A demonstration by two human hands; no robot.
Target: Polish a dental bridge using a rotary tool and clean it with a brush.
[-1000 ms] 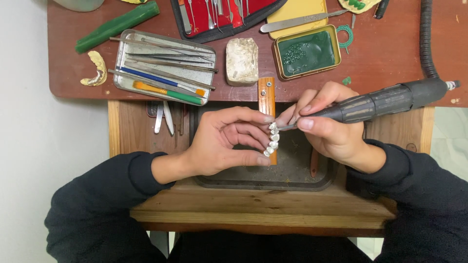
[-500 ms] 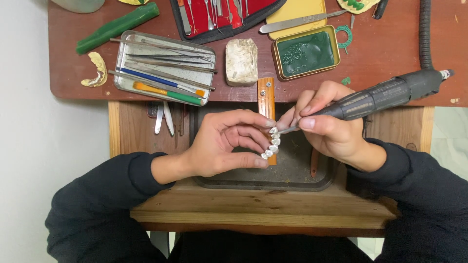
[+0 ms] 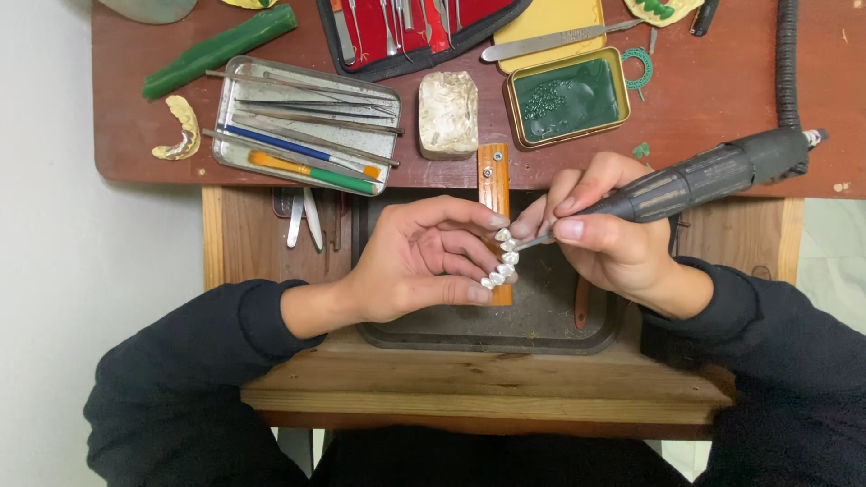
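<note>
Between the two hands, the left hand [image 3: 424, 261] pinches a row of white teeth [image 3: 503, 259]; the right hand [image 3: 609, 239] grips a dark rotary handpiece [image 3: 704, 176] touching them.

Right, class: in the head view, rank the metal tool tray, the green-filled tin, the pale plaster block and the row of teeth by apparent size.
1. Metal tool tray
2. Green-filled tin
3. Pale plaster block
4. Row of teeth, held in the left hand

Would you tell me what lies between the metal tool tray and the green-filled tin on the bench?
In the head view, a pale plaster block sits between the metal tool tray and the green-filled tin.
</note>
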